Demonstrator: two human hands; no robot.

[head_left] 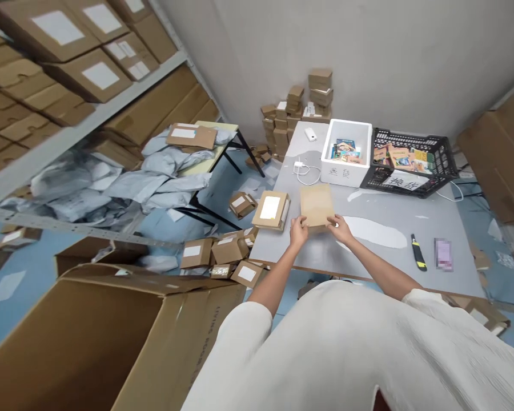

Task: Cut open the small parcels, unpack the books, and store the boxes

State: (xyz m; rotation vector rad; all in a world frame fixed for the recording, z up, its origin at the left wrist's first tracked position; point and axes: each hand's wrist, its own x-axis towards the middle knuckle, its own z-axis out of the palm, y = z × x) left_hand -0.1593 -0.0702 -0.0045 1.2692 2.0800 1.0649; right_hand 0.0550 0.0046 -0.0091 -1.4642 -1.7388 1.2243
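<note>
The left hand (298,232) and right hand (340,229) grasp opposite near corners of the plain-topped cardboard box (317,203) at the grey desk (439,220); this paired grip presumably balances it against twisting.

I record my held box (317,201) as plain tan, unprinted on top; the neighbouring box (260,219) is brown with a white label (269,208). My shirt (338,342): white. Tabletop (278,251): grey, with irregular white patches (377,232) and a brown front edge. Foam bin (346,176): white, black handwritten characters. Crate (443,162): black, openwork lattice; its card (406,181) white, black characters. Cutter (418,254): black and yellow. Small item beside it (444,254): lilac, blurred into squares. Side table (199,165): pale yellow top, black legs. Bagged parcels (160,164): pale grey. Floor (34,262): light blue. Wall (368,57): grey.
</note>
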